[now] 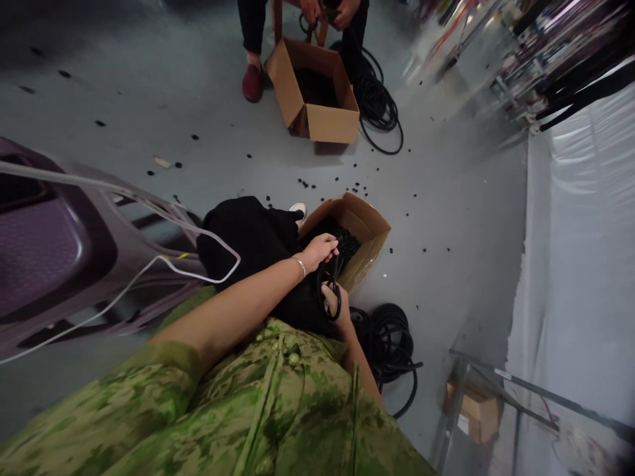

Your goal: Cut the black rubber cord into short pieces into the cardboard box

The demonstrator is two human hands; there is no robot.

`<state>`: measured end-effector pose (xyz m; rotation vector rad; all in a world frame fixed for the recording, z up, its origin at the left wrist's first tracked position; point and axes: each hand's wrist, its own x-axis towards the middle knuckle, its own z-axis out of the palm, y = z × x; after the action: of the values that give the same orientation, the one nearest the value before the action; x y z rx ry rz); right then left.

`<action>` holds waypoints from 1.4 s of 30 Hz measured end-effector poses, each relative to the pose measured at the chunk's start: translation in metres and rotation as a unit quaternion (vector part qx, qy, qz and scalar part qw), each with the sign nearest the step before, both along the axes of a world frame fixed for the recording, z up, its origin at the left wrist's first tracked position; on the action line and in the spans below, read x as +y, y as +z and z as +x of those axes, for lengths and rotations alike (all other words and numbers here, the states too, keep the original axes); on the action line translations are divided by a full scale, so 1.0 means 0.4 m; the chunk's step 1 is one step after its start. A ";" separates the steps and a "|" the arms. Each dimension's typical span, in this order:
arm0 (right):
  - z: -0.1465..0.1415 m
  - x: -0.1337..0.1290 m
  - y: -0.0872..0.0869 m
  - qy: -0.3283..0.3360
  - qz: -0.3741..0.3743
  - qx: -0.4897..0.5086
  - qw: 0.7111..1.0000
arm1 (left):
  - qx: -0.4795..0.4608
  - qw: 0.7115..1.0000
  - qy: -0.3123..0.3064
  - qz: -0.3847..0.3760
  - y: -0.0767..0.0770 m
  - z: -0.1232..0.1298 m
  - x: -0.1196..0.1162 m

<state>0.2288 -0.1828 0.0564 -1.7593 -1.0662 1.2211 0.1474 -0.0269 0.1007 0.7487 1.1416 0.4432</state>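
My right hand [339,305] is closed around the black-handled scissors [333,296], whose blades point up toward my other hand. Just above the blades, my left hand [321,251] is pinched, with a bracelet on its wrist. Whatever sits between its fingertips is dark and too small to make out. Both hands are over the near edge of an open cardboard box [370,228]. Inside it lie many small black pieces [350,244]. A coil of black hose or cable [391,337] rests on the floor to the right of my right hand.
Across from me a person [342,13] sits behind another open cardboard box [332,122], beside a black coil [380,102]. Small black bits are scattered over the grey floor [456,198]. A purple plastic chair [40,244] with a white cable stands left. A metal frame [454,410] is lower right.
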 end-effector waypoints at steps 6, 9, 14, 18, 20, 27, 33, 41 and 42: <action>0.090 0.006 -0.014 -0.013 -0.069 -0.065 0.995 | 0.024 1.000 0.000 0.009 0.001 0.003 0.000; 0.123 0.019 -0.022 -0.035 -0.080 -0.099 0.991 | 0.027 0.999 -0.012 0.017 0.001 0.003 -0.002; 0.123 0.046 -0.025 0.001 -0.086 -0.151 0.985 | 0.019 0.998 -0.042 0.034 -0.007 0.002 -0.008; 0.111 0.063 -0.025 0.011 -0.078 -0.148 0.986 | 0.027 0.996 -0.063 0.052 -0.017 0.002 -0.012; 0.111 0.068 -0.023 0.009 -0.077 -0.154 0.985 | 0.031 0.994 -0.075 0.070 -0.020 0.002 -0.015; 0.125 0.074 0.006 0.028 -0.097 -0.167 0.981 | 0.074 0.981 -0.104 0.148 -0.032 0.001 -0.016; 0.121 0.074 0.004 0.030 -0.097 -0.144 0.984 | 0.083 0.977 -0.109 0.163 -0.037 -0.002 -0.014; 0.096 0.055 -0.006 -0.009 -0.104 -0.169 0.980 | 0.095 0.973 -0.121 0.172 -0.046 -0.005 -0.009; 0.095 0.051 -0.006 -0.006 -0.097 -0.188 0.977 | 0.092 0.974 -0.122 0.169 -0.047 -0.006 -0.009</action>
<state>0.2667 -0.1626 0.0540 -2.2071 -1.1747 1.0363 0.1452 -0.0305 0.0818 1.2331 1.1398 0.3690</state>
